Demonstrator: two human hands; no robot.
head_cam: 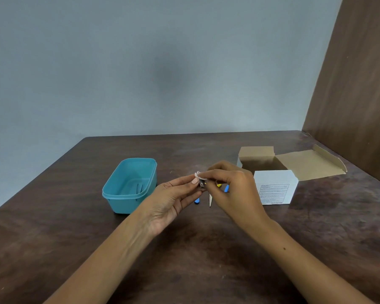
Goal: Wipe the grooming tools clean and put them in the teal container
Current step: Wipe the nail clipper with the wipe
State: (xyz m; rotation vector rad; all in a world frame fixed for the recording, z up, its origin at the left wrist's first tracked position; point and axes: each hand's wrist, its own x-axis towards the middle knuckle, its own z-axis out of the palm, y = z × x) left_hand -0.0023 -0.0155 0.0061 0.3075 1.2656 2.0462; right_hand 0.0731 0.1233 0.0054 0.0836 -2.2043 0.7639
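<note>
My left hand (173,198) pinches a small metal grooming tool (202,184) above the table. My right hand (235,189) presses a small white wipe (199,175) against the top of that tool. The teal container (121,195) stands open at the left of my hands, with a dark slim tool (139,187) lying inside. Beneath my hands on the table lie a blue-tipped tool (197,201), a pale wooden stick (210,199), and yellow (218,184) and blue (226,188) pieces, mostly hidden by my fingers.
An open white cardboard box (274,187) with brown flaps sits on the right of the dark wooden table (75,238). A wooden panel (355,84) rises at the right edge; a grey wall stands behind.
</note>
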